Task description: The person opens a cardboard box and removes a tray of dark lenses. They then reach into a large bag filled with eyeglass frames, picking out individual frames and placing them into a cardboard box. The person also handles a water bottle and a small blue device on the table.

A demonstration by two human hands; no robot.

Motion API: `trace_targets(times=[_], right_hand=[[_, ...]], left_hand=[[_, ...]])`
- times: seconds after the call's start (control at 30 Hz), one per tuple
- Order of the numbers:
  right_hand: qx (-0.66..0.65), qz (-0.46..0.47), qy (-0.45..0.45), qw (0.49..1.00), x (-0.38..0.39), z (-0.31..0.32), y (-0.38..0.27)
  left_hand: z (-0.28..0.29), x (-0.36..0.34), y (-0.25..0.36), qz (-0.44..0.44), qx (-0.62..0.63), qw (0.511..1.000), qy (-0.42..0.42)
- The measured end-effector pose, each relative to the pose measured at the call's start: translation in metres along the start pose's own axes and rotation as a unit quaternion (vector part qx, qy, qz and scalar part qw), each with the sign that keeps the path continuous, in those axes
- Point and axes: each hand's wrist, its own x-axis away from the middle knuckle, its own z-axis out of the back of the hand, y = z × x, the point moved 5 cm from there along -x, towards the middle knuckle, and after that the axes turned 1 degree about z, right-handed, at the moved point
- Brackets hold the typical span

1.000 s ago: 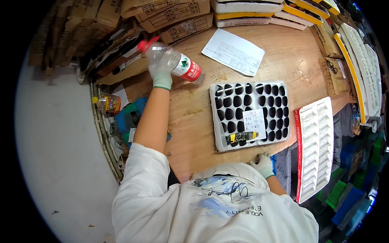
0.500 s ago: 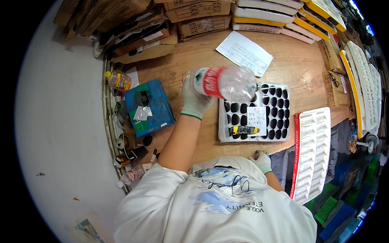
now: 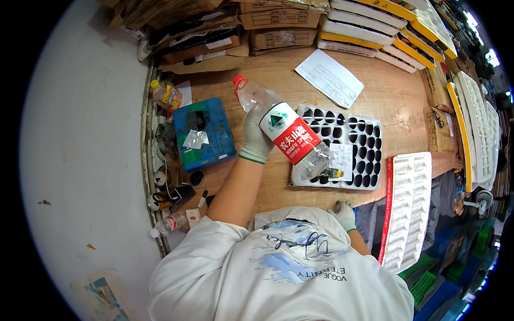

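Observation:
My left hand [image 3: 256, 137], in a white glove with a green cuff, is wrapped round a large clear plastic bottle [image 3: 292, 134]. It has a red cap and a red and white label, and looks empty. The bottle slants, its cap to the far left and its base over a white tray [image 3: 368, 184]. Rows of dark rounded pieces fill the tray. A paper slip [image 3: 342, 155] lies on it, and a yellow and black object [image 3: 335, 173] there is partly hidden by the bottle. At the table's near edge, my gloved right hand [image 3: 345, 215] rests with fingers curled, nothing visible in them.
Left stands a blue box [image 3: 205, 134] beside a yellow-capped bottle [image 3: 167, 94]. A printed sheet [image 3: 330, 78] lies farther back. Cartons [image 3: 279, 18] and stacked white trays [image 3: 364, 28] line the back. An upright white tray [image 3: 409, 214] stands at the near right.
My left hand has turned the bottle so its label faces up and its base points nearer me. The red cap now shows. My right hand stays at the table edge.

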Motion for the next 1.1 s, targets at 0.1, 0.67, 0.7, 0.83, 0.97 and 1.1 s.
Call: trace_targets(times=[0.1,0.67,0.7,0.83,0.97,1.1], right_hand=[[0.032,0.021,0.026,0.999,0.003,-0.001,-0.001],[0.052,-0.008,0.014,0.999,-0.004,0.000,-0.006],[0.059,-0.004,0.024,0.998,-0.004,-0.001,-0.005],[0.014,-0.033,-0.021,0.999,-0.005,0.003,-0.006],[0.029,-0.031,-0.003,0.999,-0.008,0.007,-0.015],[0.016,-0.031,-0.023,0.999,-0.009,0.008,-0.016]], left_hand=[[-0.001,0.001,0.015,-0.011,-0.015,0.999,-0.027],[-0.035,-0.071,0.243,-0.429,-0.494,0.753,0.077],[-0.030,-0.081,0.256,-0.405,-0.536,0.736,0.076],[-0.002,-0.103,0.289,-0.363,-0.611,0.681,0.178],[0.056,-0.108,0.307,-0.339,-0.602,0.626,0.362],[0.111,-0.107,0.319,-0.348,-0.594,0.626,0.365]])
